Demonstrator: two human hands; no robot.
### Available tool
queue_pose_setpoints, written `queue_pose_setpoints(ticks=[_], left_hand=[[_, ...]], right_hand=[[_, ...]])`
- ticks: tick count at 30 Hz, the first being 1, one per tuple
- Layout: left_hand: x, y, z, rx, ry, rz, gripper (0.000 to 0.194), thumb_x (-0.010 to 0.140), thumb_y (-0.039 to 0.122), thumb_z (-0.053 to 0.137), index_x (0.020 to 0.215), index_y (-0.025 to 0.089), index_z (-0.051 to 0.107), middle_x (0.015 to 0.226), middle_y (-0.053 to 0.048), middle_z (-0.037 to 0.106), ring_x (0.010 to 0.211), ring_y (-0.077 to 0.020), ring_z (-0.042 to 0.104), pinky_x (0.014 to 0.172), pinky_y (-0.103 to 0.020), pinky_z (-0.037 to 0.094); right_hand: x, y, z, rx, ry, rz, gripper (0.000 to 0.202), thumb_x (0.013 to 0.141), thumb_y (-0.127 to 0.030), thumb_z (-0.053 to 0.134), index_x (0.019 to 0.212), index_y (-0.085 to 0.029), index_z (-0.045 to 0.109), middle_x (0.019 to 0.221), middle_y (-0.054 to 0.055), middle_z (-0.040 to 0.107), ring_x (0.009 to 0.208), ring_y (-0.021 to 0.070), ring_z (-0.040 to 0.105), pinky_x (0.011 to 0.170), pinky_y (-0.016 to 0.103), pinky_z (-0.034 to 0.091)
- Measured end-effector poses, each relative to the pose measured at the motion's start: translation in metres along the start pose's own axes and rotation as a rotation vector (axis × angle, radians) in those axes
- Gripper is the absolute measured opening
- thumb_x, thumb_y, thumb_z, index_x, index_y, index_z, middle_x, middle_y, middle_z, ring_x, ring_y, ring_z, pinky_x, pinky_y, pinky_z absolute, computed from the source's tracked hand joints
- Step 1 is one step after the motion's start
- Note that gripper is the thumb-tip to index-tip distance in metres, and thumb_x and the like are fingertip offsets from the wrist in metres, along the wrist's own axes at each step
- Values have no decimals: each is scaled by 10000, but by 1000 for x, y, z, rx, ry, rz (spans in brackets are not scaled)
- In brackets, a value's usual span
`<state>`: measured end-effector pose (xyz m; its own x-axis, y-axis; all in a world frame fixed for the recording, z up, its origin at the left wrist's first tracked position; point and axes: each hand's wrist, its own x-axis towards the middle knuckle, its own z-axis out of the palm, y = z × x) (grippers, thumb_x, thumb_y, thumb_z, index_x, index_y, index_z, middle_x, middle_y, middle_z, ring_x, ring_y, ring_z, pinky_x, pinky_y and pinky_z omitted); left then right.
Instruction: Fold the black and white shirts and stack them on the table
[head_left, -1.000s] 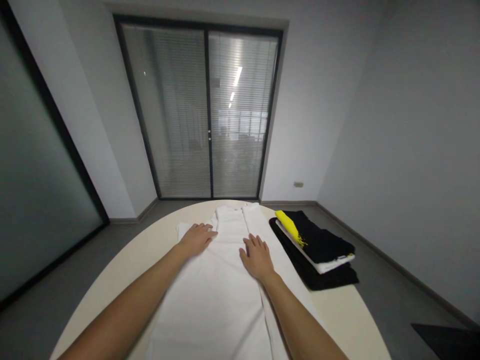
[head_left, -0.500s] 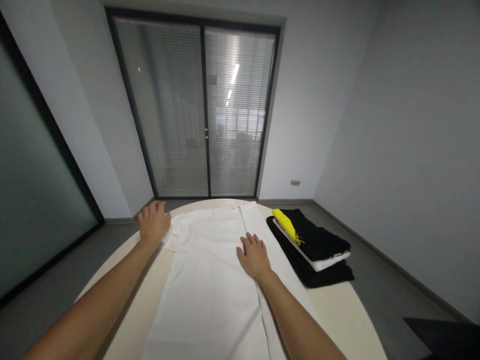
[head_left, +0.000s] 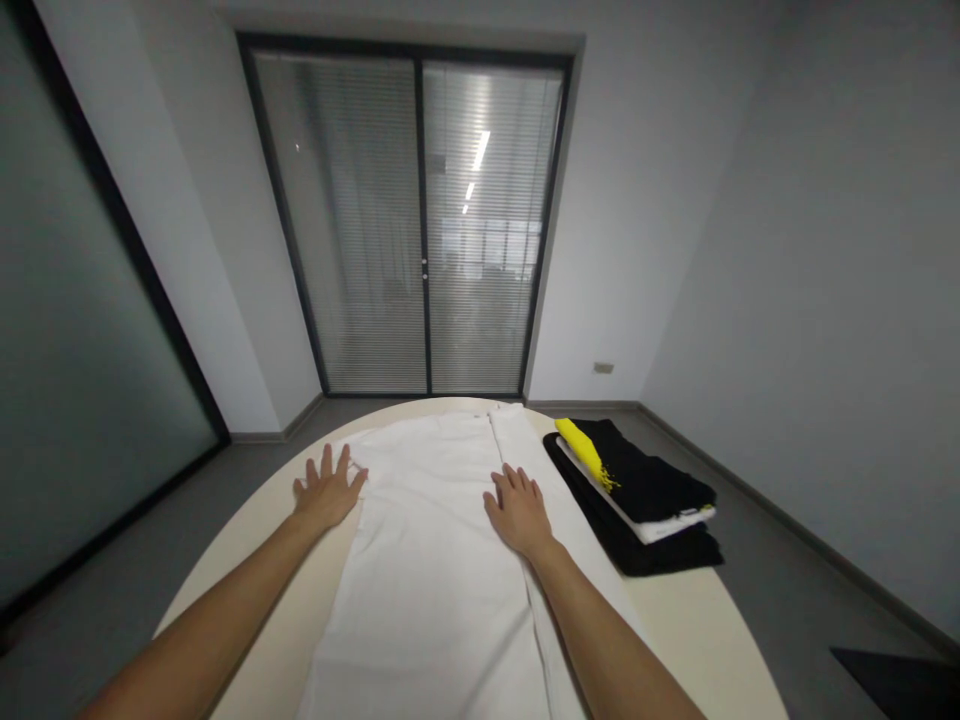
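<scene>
A white garment (head_left: 427,580), which looks like a shirt, is spread over the round table, with a long strip folded over along its right side. My left hand (head_left: 328,497) is at the garment's upper left edge, fingers spread, the thumb side touching the bunched cloth there. Flat on the fold line lies my right hand (head_left: 520,512), palm down with its fingers stretched out. The near end of the garment runs out of the bottom of the view.
To the right is a stack of folded black and white clothes (head_left: 652,500) topped by a yellow fringed piece (head_left: 583,448). The pale table (head_left: 240,540) has a curved edge. A dark flat object (head_left: 900,680) juts in at lower right. Blinds-covered glass doors (head_left: 420,230) stand beyond.
My left hand has come down and toward me along the garment's left edge, its fingers now spread. My right hand stays on the fold. The view has shifted slightly left.
</scene>
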<state>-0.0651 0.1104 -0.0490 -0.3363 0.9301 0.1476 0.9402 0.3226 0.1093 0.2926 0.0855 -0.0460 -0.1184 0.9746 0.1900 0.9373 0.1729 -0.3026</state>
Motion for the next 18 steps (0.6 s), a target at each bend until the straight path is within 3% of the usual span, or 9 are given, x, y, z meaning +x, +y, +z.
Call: queue_pose_setpoints(ticks=[4, 6, 8, 11, 14, 16, 18], left_hand=[[-3, -22, -7, 84, 230, -42, 731, 948, 474, 394, 1527, 41, 285, 1497, -297, 383, 1307, -461, 436, 1004, -558, 377], [-5, -28, -12, 64, 250, -21, 687, 925, 447, 450, 1460, 22, 379, 1312, -302, 549, 1169, -442, 550, 914, -535, 437], [-3, -31, -19, 21, 218, 0, 546, 918, 387, 476, 1354, 61, 510, 1139, -241, 651, 1042, -398, 624, 849, -491, 473], [7, -38, -36, -23, 242, 6, 353, 946, 293, 435, 1216, 162, 620, 1092, -159, 680, 997, -333, 654, 841, -437, 482], [20, -44, -51, -58, 346, -71, 415, 973, 243, 359, 1331, 122, 531, 1239, -210, 604, 1121, -346, 602, 899, -464, 465], [22, -44, -51, -86, 362, -45, 448, 980, 219, 313, 1377, 83, 470, 1287, -218, 575, 1159, -307, 585, 942, -421, 458], [18, -40, -42, -110, 315, 66, 434, 979, 248, 331, 1355, 115, 501, 1296, -164, 596, 1161, -246, 593, 972, -343, 452]], right_hand=[[0, 0, 1, -11, 4, -6, 511, 981, -421, 408, 1433, -199, 499, 1588, 111, 350, 1474, 309, 245, 1177, 489, 163], [0, 0, 1, -14, 8, -6, 514, 981, -423, 404, 1433, -197, 499, 1589, 113, 348, 1473, 315, 249, 1176, 492, 168], [0, 0, 1, -13, 7, -8, 518, 979, -427, 403, 1431, -194, 502, 1586, 112, 354, 1471, 318, 254, 1176, 489, 173], [0, 1, 1, -13, 0, -8, 520, 977, -431, 403, 1431, -197, 503, 1585, 107, 358, 1470, 313, 257, 1179, 481, 171], [0, 1, 0, -20, -6, -5, 521, 978, -433, 398, 1435, -203, 497, 1588, 102, 354, 1473, 302, 253, 1181, 472, 163], [0, 0, 0, -22, -9, 0, 523, 978, -437, 397, 1437, -205, 494, 1590, 100, 350, 1475, 296, 248, 1182, 467, 157], [0, 0, 0, -22, -11, 4, 525, 978, -439, 397, 1436, -203, 496, 1589, 100, 352, 1476, 295, 245, 1182, 465, 155]])
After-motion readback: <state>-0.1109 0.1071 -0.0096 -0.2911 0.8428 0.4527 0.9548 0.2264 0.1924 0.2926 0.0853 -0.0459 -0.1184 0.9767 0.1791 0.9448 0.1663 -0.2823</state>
